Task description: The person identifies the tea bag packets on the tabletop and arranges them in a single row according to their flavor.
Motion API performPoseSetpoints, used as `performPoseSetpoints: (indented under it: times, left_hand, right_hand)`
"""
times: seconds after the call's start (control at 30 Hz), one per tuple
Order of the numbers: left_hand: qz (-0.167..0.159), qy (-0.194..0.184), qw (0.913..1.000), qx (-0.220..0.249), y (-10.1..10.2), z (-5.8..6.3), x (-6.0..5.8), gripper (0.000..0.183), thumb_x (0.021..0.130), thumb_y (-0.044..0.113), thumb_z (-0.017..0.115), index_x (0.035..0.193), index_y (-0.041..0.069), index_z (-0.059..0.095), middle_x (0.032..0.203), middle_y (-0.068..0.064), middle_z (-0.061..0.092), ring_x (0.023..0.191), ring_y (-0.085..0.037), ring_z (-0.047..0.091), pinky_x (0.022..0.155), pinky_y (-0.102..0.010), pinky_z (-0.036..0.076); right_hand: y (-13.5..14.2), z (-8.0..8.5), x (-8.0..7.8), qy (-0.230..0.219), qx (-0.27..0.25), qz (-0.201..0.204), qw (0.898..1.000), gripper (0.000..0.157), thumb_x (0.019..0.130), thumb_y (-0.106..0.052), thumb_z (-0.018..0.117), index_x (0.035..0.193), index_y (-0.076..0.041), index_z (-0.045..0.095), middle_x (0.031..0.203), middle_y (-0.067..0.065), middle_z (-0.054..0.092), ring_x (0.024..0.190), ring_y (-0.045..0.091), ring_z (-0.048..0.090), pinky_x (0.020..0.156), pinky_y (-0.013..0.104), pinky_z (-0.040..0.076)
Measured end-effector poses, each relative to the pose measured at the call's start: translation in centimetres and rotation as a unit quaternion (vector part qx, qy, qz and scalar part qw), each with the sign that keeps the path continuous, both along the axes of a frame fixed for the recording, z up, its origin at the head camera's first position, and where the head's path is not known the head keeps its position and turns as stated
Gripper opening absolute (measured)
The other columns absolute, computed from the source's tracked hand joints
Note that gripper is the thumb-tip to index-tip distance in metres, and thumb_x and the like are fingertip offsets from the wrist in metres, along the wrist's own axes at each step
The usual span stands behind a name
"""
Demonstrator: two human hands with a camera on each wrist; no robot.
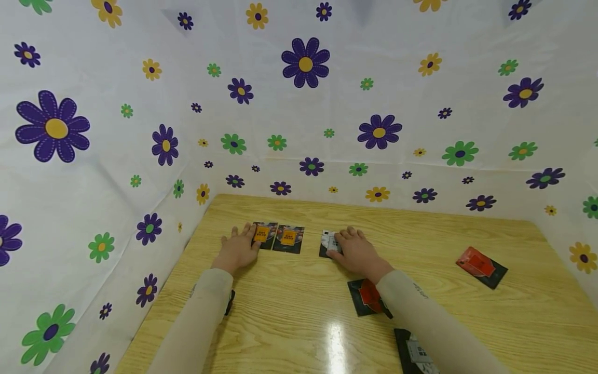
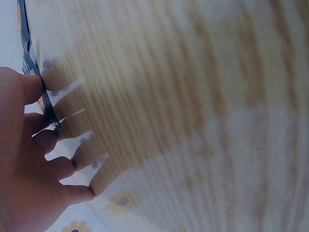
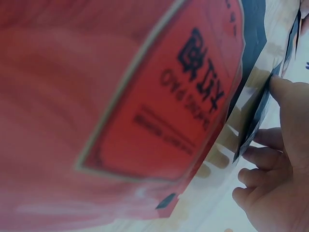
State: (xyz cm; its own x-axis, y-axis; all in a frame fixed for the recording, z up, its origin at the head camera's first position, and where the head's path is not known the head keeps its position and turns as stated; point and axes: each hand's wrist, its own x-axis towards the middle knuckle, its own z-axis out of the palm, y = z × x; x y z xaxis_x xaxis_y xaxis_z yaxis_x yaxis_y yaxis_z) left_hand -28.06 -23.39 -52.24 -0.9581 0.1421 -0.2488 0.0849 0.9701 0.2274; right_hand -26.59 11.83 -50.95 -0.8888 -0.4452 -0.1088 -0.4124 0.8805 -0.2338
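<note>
My left hand (image 1: 237, 250) lies on the table with its fingers spread, index finger and thumb touching the left edge of a dark packet with an orange label (image 1: 266, 235). A matching orange-label packet (image 1: 288, 239) lies right beside that one. My right hand (image 1: 358, 252) rests on a dark and silver-white packet (image 1: 328, 244), covering its right part, the fingers loosely extended. In the right wrist view its thumb and fingertips touch the edges of this packet (image 3: 256, 116). Under my right wrist lies a packet with a red label (image 1: 363, 297), partly hidden by the sleeve.
Another red-label packet (image 1: 482, 267) lies askew at the right of the wooden table (image 1: 289, 296). A dark packet with a silver label (image 1: 416, 354) lies near the front, partly under the right forearm. A flowered white cloth (image 1: 299, 109) encloses the table's back and sides.
</note>
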Motion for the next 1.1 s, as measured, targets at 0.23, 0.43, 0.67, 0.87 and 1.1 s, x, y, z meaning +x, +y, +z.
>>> performPoseSetpoints:
  times: [0.23,0.43,0.67,0.87,1.1]
  left_hand:
    - [0.002,0.000,1.0000,0.004,0.13,0.01,0.11,0.066,0.114,0.037,0.037,0.170,0.009,0.017,0.177,-0.016,0.015,0.160,-0.055,0.008,0.121,-0.082,0.012]
    - [0.000,0.004,1.0000,0.005,0.26,0.22,0.18,0.066,0.114,0.037,0.038,0.170,0.008,0.018,0.177,-0.017,0.016,0.160,-0.055,0.010,0.121,-0.082,0.013]
    - [0.002,0.002,1.0000,0.006,0.23,0.45,0.26,0.065,0.114,0.037,0.037,0.170,0.009,0.017,0.177,-0.016,0.016,0.160,-0.055,0.009,0.121,-0.082,0.012]
    - [0.003,0.002,1.0000,0.006,0.12,0.25,0.19,0.066,0.114,0.037,0.037,0.170,0.009,0.017,0.177,-0.016,0.016,0.160,-0.055,0.009,0.121,-0.082,0.012]
    - [-0.001,0.008,1.0000,0.001,-0.06,-0.04,-0.05,0.066,0.114,0.038,0.037,0.170,0.009,0.018,0.176,-0.016,0.017,0.160,-0.055,0.011,0.120,-0.082,0.014]
  right_hand:
    - [-0.43,-0.06,-0.20,0.000,0.006,0.005,1.000,0.069,0.110,-0.047,0.053,0.156,0.003,0.047,0.162,0.026,0.046,0.156,0.048,0.031,0.129,0.062,0.024]
    - [-0.54,-0.13,-0.28,0.004,0.003,0.007,1.000,0.067,0.110,-0.045,0.053,0.156,0.004,0.047,0.161,0.027,0.046,0.156,0.049,0.031,0.129,0.063,0.024]
    - [-0.72,-0.31,-0.38,0.001,-0.001,0.005,1.000,0.067,0.110,-0.044,0.053,0.156,0.005,0.046,0.161,0.028,0.046,0.157,0.049,0.030,0.129,0.063,0.024]
    - [-0.75,-0.45,-0.40,0.002,0.004,0.006,1.000,0.067,0.110,-0.045,0.053,0.156,0.005,0.047,0.161,0.028,0.046,0.156,0.049,0.030,0.129,0.063,0.024]
    - [-0.64,-0.42,-0.44,0.001,0.000,0.005,1.000,0.068,0.110,-0.045,0.053,0.156,0.004,0.046,0.162,0.027,0.045,0.157,0.050,0.030,0.129,0.064,0.024]
